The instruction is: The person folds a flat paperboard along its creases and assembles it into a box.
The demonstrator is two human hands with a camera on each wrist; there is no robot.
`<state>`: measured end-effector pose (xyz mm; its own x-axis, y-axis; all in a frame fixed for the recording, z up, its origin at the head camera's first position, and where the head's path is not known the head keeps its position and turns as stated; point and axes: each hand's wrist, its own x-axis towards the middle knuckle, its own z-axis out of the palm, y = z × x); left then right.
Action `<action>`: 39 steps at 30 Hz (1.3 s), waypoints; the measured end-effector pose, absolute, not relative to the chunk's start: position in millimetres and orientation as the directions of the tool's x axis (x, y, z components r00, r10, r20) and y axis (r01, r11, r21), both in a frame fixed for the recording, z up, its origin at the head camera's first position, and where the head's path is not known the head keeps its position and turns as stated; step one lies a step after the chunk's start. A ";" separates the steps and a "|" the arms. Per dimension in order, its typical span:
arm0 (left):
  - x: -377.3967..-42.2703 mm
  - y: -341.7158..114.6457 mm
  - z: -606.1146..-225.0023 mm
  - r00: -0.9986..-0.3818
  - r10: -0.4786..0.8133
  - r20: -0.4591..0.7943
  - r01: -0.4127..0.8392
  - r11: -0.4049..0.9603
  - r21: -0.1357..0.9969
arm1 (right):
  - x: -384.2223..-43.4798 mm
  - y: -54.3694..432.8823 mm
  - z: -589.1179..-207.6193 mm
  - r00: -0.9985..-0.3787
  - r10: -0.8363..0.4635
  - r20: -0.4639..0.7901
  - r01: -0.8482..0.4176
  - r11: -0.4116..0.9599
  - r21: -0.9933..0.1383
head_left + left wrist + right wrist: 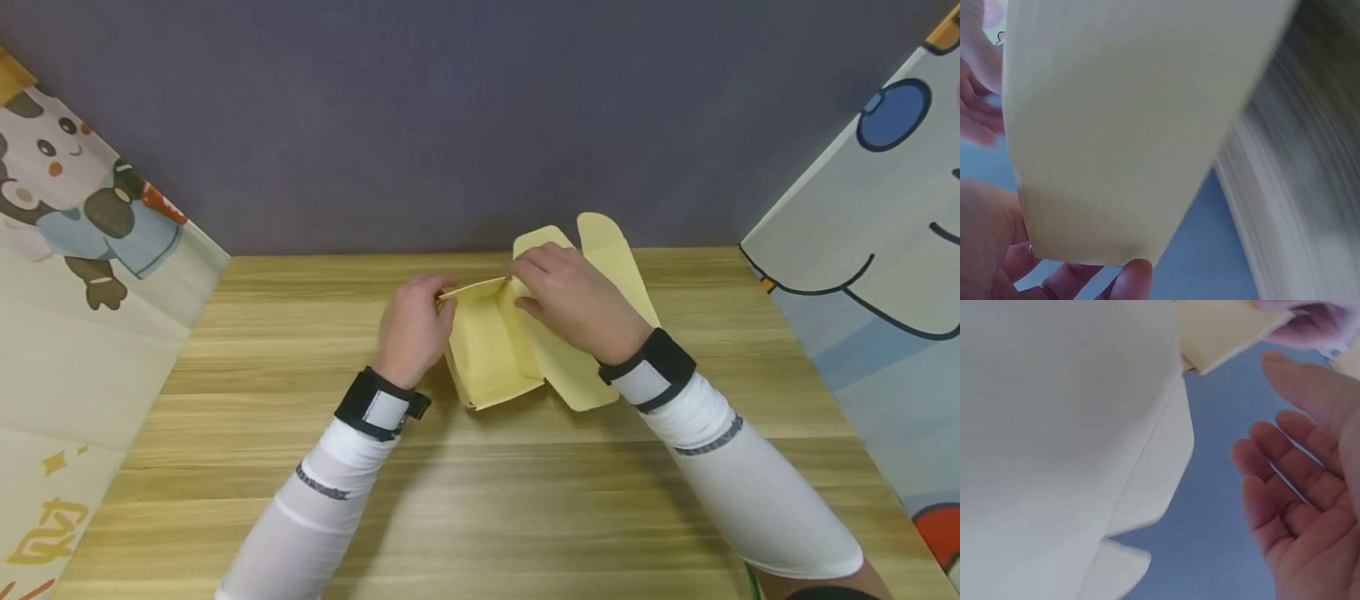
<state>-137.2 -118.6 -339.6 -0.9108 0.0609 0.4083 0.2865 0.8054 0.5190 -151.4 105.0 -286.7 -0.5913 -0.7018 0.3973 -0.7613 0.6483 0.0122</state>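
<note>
A pale yellow cardboard box (487,342) stands open-topped on the table, its lid (577,379) folded out to the right. At the box's far left corner my left hand (414,327) pinches the wall. The left wrist view shows a broad yellow panel (1110,137) with the thumb and fingers at its lower edge. My right hand (573,300) is over the hinge side, hiding part of the lid. In the right wrist view its fingers (1297,462) are loosely bent, with a gap between them and the lid's side flap (1157,465).
The wood-grain table (480,508) ends at a dark grey-blue wall (465,125) behind the box. Cartoon-printed panels (90,217) flank it on the left and right. The lid's front flap (618,262) sticks up toward the wall.
</note>
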 end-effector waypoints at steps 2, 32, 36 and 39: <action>-136.9 -121.9 -341.6 -0.911 0.036 0.411 0.265 0.815 0.515 | -143.4 111.3 -286.3 -0.619 -0.674 0.404 -0.751 0.658 -0.052; -104.2 -111.0 -382.3 -0.972 -0.070 0.226 0.101 0.740 0.665 | -128.1 148.1 -371.6 -0.961 -0.264 -0.082 -0.098 0.605 -0.790; -101.4 -115.5 -382.3 -0.994 -0.033 0.105 0.063 0.619 0.783 | -130.7 150.7 -369.1 -0.960 -0.267 -0.086 -0.105 0.626 -0.772; -101.2 -120.4 -383.9 -0.998 0.000 0.057 0.048 0.542 0.839 | -131.6 152.2 -369.2 -0.958 -0.270 -0.097 -0.103 0.640 -0.762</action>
